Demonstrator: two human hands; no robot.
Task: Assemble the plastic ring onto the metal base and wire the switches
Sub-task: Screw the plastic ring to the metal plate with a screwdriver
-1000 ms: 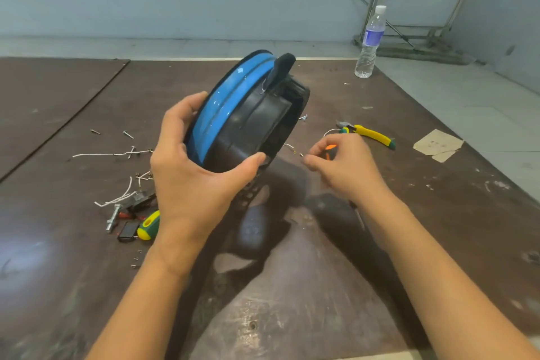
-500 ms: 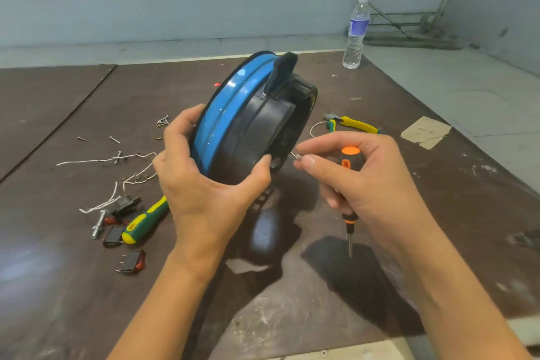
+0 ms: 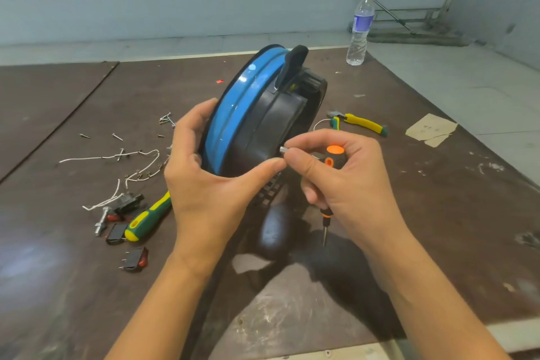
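My left hand (image 3: 204, 181) grips the round assembly on its edge above the table: a blue metal base (image 3: 233, 114) with a black plastic ring (image 3: 271, 123) and a black handle on top. My right hand (image 3: 344, 175) pinches a small metal terminal (image 3: 283, 150) against the ring's side with thumb and forefinger. An orange-and-black screwdriver (image 3: 331, 158) sits tucked in the same palm, tip pointing down. Black and red rocker switches (image 3: 133, 259) lie on the table at the left, near white wires (image 3: 117, 156).
A green-and-yellow screwdriver (image 3: 147, 218) lies left of my wrist beside loose screws (image 3: 166, 119) and a bolt. Yellow-handled pliers (image 3: 361, 123) and a cardboard scrap (image 3: 431, 128) lie to the right. A water bottle (image 3: 361, 26) stands at the table's far edge.
My right hand lifted the orange screwdriver off the table and moved left to the ring, where it now pinches the metal terminal. My left hand keeps holding the assembly.
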